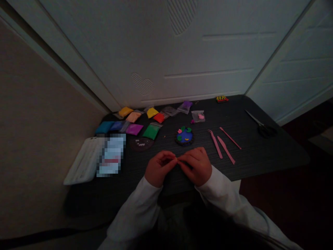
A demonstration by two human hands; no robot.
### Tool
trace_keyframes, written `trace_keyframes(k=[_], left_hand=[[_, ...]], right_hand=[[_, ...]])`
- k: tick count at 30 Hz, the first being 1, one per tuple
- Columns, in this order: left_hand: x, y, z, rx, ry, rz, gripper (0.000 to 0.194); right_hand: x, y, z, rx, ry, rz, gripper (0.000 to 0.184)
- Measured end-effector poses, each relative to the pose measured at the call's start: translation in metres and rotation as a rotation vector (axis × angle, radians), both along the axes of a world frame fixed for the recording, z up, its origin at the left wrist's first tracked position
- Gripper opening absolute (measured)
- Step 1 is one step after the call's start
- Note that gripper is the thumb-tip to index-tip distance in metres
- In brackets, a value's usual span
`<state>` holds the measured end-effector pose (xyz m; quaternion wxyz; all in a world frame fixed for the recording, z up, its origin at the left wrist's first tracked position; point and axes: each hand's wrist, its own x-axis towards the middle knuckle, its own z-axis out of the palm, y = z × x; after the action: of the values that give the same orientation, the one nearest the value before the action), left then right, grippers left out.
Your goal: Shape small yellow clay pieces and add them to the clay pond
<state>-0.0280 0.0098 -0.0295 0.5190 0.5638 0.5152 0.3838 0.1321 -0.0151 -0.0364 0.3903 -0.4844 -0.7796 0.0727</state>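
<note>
My left hand (160,168) and my right hand (197,166) meet above the table's near side, fingertips pinched together. Whatever lies between them is too small to name. Just beyond my fingers sits a round clay pond (185,136) with a dark rim, a blue middle, green leaf shapes, a pink flower and small yellow bits. Right of my right hand lie pink tweezers (215,145), a pink clay knife (226,149) and a thin pink stick tool (230,138).
Bags of coloured clay, among them a green bag (152,131), line the back left of the dark table (249,152). A clear round lid (142,143) holds whitish bits. Scissors (261,125) lie far right. A white tray (84,161) stands left, beside a blurred-out item (111,154).
</note>
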Motion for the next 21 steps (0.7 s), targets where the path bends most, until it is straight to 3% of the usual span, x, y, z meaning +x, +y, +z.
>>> trace_keyframes(k=[8,16,21], left_hand=[[-0.001,0.0,-0.002,-0.076,-0.062,-0.012,0.021],[-0.005,0.005,-0.009,-0.034,-0.092,0.105,0.019],[-0.005,0.004,-0.006,-0.038,-0.082,0.086,0.018]], right_hand=[[-0.001,0.002,-0.002,-0.013,0.029,0.026,0.012],[0.002,-0.003,0.011,-0.131,0.131,0.177,0.006],[0.007,-0.005,0.017,-0.163,0.217,0.187,0.005]])
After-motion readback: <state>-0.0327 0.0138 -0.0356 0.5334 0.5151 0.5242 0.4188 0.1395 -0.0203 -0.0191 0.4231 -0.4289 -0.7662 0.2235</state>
